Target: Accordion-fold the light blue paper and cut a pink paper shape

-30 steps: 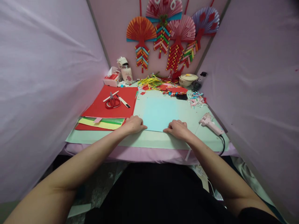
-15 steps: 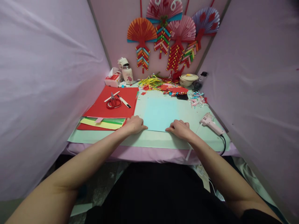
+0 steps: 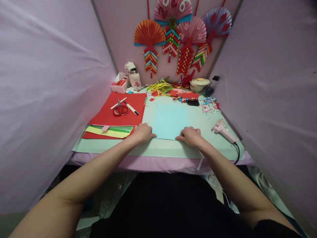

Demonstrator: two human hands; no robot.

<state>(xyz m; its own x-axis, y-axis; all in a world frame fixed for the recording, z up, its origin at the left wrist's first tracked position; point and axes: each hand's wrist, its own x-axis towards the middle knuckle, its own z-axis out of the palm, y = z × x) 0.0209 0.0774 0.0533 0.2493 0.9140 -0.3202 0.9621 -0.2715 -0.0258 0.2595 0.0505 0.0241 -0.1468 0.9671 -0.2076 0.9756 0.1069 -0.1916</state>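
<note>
A sheet of light blue paper (image 3: 170,120) lies flat on the pale green table cover. At its near left corner is my left hand (image 3: 144,133), fingers curled and the thumb on the paper's edge. My right hand (image 3: 189,136) pinches the near right corner in the same way, its thumb pointing inward. Left of the paper, red sheets (image 3: 101,114) carry red-handled scissors (image 3: 121,110), a white pen (image 3: 118,103) and a white cutter (image 3: 132,108). Yellow and green paper (image 3: 109,131) sticks out below them, close to my left wrist.
A pink glue gun (image 3: 225,132) with a black cord lies at the right. Along the back stand a tissue box (image 3: 120,84), a bottle (image 3: 135,80), yellow strips (image 3: 160,88), a lidded bowl (image 3: 198,85) and paper scraps (image 3: 209,105). Paper fans (image 3: 150,33) hang on the back wall.
</note>
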